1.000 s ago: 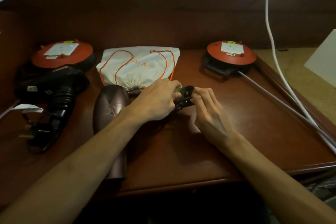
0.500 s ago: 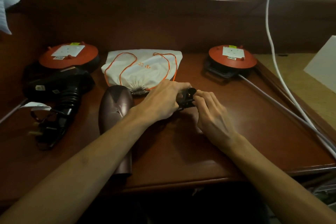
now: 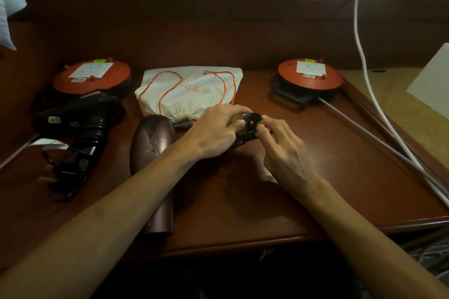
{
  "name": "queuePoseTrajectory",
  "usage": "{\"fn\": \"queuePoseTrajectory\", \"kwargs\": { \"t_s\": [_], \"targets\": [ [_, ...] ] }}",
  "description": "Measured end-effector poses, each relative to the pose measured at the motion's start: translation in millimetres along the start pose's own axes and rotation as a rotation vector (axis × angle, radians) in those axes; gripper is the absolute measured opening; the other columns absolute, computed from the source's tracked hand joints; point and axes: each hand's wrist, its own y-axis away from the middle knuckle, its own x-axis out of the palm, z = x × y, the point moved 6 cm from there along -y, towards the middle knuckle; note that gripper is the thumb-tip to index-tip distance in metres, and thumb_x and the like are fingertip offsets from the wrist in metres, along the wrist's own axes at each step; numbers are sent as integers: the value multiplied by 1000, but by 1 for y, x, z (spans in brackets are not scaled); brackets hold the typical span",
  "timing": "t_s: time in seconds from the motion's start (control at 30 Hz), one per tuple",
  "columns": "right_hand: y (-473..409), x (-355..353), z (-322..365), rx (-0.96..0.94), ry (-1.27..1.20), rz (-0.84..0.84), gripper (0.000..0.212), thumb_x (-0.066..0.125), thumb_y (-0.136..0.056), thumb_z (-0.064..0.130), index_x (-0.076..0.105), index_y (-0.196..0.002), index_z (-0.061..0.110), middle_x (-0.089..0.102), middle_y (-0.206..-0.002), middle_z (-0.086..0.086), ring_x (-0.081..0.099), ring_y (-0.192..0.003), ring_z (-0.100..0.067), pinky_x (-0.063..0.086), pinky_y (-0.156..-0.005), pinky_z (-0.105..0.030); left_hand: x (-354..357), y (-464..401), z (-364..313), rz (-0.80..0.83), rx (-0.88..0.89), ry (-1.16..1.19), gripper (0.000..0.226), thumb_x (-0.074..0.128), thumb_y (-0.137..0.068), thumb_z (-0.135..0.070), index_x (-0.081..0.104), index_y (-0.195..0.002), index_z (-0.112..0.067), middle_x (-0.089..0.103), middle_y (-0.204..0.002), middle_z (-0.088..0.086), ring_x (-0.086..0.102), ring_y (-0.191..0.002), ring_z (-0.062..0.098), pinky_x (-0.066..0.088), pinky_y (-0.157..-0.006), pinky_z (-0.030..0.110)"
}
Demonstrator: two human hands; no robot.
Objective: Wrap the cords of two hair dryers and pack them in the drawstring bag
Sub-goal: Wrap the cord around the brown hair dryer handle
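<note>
A brown hair dryer (image 3: 151, 153) lies on the wooden table (image 3: 340, 189), barrel toward me. Its black plug (image 3: 250, 126) is held between both hands. My left hand (image 3: 213, 131) grips the plug and bundled cord from the left. My right hand (image 3: 281, 150) pinches the plug from the right. Most of the cord is hidden under my hands. A black hair dryer (image 3: 82, 119) with its wrapped cord and plug (image 3: 65, 172) lies at the left. The white drawstring bag (image 3: 189, 92) with orange cords lies flat behind my hands, its mouth gathered.
Two red cable reels stand at the back, one on the left (image 3: 92, 77) and one on the right (image 3: 309, 75). A white cable (image 3: 369, 75) runs from a wall socket down the right side. A grey cable (image 3: 379, 145) crosses the table's right edge.
Both hands keep hold of the plug at about the same spot on the table. The camera view has shifted slightly, so everything sits a little lower and further right.
</note>
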Motion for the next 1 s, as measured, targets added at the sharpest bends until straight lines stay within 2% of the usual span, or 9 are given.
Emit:
{"fn": "queuePoseTrajectory", "kwargs": {
  "t_s": [0.13,0.3,0.4,0.47,0.57,0.63,0.73,0.9,1.0],
  "targets": [
    [-1,-5,2,-12,-19,-8,46,21,-100,-2,66,-102,-12,65,-105,-32,65,-95,-45,61,-71,-44,8,1,-2,1,85,-183,30,60,-98,-20,62,-126,-29,59,-100,-1,46,-97,14,39,-80,30],
    [-1,0,-1,22,-80,66,29,39,-87,-5,64,-99,-11,63,-100,-28,61,-86,-38,57,-68,-43,14,-1,-4,12,73,-265,31,66,-96,-20,62,-126,-28,61,-104,1,50,-101,17,50,-86,39],
    [3,4,-3,77,-142,81,9,58,-89,-6,61,-97,-5,61,-97,-21,58,-84,-31,57,-63,-40,17,-4,2,137,60,-242,30,57,-101,-23,62,-131,-26,66,-113,0,55,-108,20,48,-96,45],
    [6,8,-5,103,-173,103,13,67,-86,-8,60,-97,-3,60,-98,-19,56,-85,-29,56,-63,-40,15,-5,6,216,22,-152,34,54,-105,-28,60,-138,-27,66,-125,-3,56,-118,17,46,-104,40],
    [8,9,-8,89,-175,118,17,65,-87,-9,60,-101,-3,60,-103,-19,56,-90,-29,56,-70,-40,13,-2,4,262,-6,26,45,58,-103,-33,53,-147,-30,58,-142,-12,49,-134,5,36,-111,22],
    [7,9,-8,87,-196,116,16,63,-87,-10,60,-101,-4,60,-104,-20,56,-92,-30,55,-73,-41,15,-1,1,259,52,-30,54,65,-97,-39,52,-149,-31,62,-134,-9,53,-126,6,38,-105,21],
    [9,8,-9,95,-218,112,9,59,-93,-3,61,-102,-4,60,-106,-20,57,-95,-29,55,-75,-41,17,-2,2,258,89,-171,56,70,-94,-39,52,-147,-34,65,-112,0,55,-107,18,45,-95,38],
    [14,5,-17,161,-288,130,27,64,-96,18,61,-111,-4,58,-116,-18,58,-101,-25,55,-83,-31,17,-2,-1,269,141,-127,44,69,-95,-35,58,-137,-31,69,-107,-1,59,-100,18,48,-91,47],
    [13,5,-17,161,-242,115,22,70,-91,4,62,-110,-4,58,-112,-18,60,-97,-27,57,-79,-36,17,-2,-1,271,149,-101,40,70,-95,-33,60,-133,-31,69,-108,-7,59,-100,15,49,-91,46]
  ]
}}
